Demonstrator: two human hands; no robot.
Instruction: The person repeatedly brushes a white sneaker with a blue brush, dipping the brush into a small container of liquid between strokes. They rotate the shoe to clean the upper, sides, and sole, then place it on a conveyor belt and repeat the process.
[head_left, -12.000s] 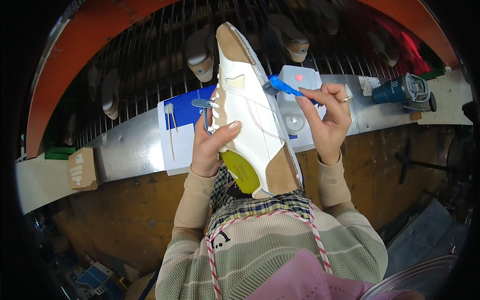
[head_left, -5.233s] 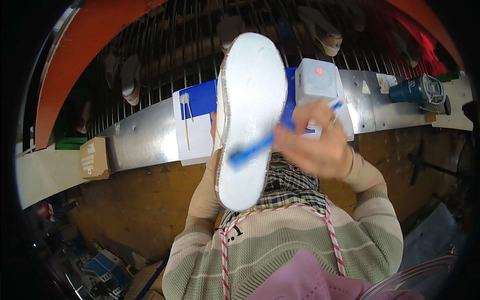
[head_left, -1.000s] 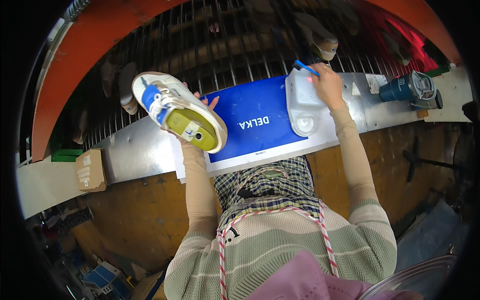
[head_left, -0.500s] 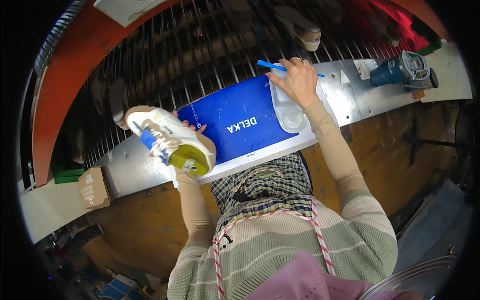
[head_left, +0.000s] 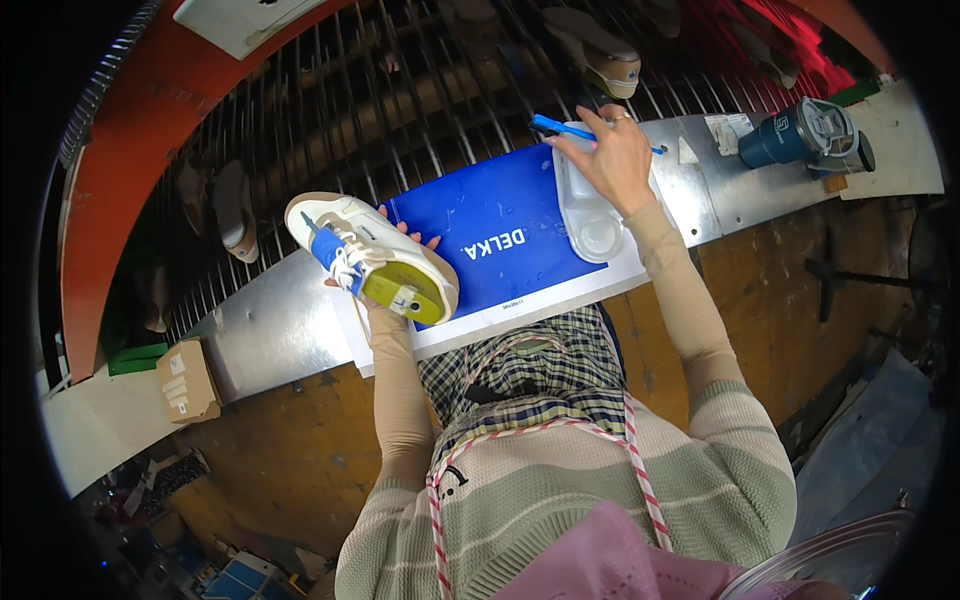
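Note:
A white sneaker [head_left: 378, 243] with tan trim, white laces, a blue tongue and a yellow-green last inside is held by my left hand [head_left: 430, 243]. My left fingers wrap its far side; much of that hand is hidden behind the shoe. The sneaker is tilted, with its opening toward me. My right hand [head_left: 618, 165] pinches a slim blue stick-like tool [head_left: 565, 128] over the far end of a white plastic tray [head_left: 575, 205]. What the tool's tip is like I cannot make out. Beneath both hands lies a blue printed board [head_left: 460, 230] on white sheets.
A metal ledge [head_left: 280, 325] runs along the front of a roller conveyor [head_left: 450, 110]. Shoes rest on it, among them one at left [head_left: 233, 210] and one at the far right [head_left: 605, 60]. A teal tumbler [head_left: 778, 142] stands right, a small cardboard box [head_left: 188, 382] left.
The sneaker in my left hand has moved right and slightly away from me. My right hand, still gripping the blue tool, has shifted slightly right. The shoe on the conveyor at left shows more fully.

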